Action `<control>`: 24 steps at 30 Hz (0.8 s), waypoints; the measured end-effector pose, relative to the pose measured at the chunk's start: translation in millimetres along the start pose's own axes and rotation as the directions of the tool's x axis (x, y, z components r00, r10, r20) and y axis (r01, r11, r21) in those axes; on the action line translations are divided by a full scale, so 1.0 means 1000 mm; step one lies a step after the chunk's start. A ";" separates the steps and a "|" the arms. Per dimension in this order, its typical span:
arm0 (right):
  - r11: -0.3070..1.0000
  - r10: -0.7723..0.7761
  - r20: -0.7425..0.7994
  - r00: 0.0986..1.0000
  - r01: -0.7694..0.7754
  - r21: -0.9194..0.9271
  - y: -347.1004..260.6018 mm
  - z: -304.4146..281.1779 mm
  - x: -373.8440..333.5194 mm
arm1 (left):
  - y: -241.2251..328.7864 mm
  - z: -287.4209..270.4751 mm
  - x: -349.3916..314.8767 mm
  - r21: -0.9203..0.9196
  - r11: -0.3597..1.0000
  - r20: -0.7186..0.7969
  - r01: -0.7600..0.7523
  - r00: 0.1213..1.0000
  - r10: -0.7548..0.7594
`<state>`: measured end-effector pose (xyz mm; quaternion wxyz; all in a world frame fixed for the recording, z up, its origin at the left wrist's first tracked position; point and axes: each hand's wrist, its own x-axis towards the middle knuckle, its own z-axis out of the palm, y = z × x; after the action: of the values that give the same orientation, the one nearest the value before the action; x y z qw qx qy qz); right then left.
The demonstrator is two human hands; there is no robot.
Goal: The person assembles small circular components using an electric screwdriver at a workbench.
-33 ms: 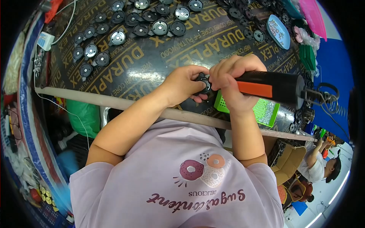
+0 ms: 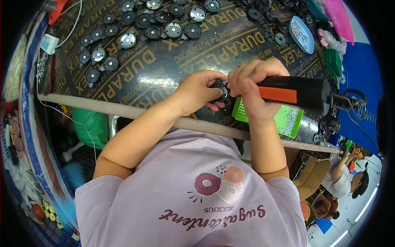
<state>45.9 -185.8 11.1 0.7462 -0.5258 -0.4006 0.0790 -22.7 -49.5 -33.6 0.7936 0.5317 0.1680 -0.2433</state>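
Observation:
Between the thumb and fingers of my left hand (image 2: 197, 91) is a small round black plastic part (image 2: 222, 91) with a metallic-looking face, partly covered by the fingers. My right hand (image 2: 258, 84) wraps round a black electric screwdriver (image 2: 310, 94) with an orange strip, held almost level. Its tip points left at the round part; my fingers hide whether the two touch. Below my right hand lies a green perforated tray (image 2: 293, 123) with many tiny silvery pieces at one end.
Several round black parts (image 2: 173, 29), some silver-faced, lie across the far left of the dark tabletop (image 2: 164, 61). A light-blue dish (image 2: 294, 24) of small pieces stands far right, near green bins (image 2: 332, 61). A coil spring (image 2: 364, 113) hangs behind the screwdriver. Another person (image 2: 343, 177) sits at right.
My right hand and the screwdriver have shifted very slightly to the right. The left hand keeps its hold on the round part in the same place.

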 end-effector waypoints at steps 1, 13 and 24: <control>1.000 0.001 0.002 1.000 -0.001 0.001 0.001 0.000 0.000 | 0.000 0.000 0.000 -0.002 1.000 -0.001 0.000 1.000 0.000; 0.973 -0.119 -0.011 0.993 0.119 0.196 -0.022 -0.010 0.008 | -0.002 0.002 -0.001 -0.013 1.000 -0.029 -0.018 0.999 0.017; 0.982 -0.075 -0.528 0.846 -0.028 -0.184 -0.013 -0.070 0.006 | -0.009 0.001 0.000 -0.119 0.988 0.010 -0.100 0.995 0.102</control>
<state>93.5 -238.4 16.8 0.7769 -0.5889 -0.1899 -0.1167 -27.9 -53.1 -40.5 0.8365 0.4895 0.1485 -0.1965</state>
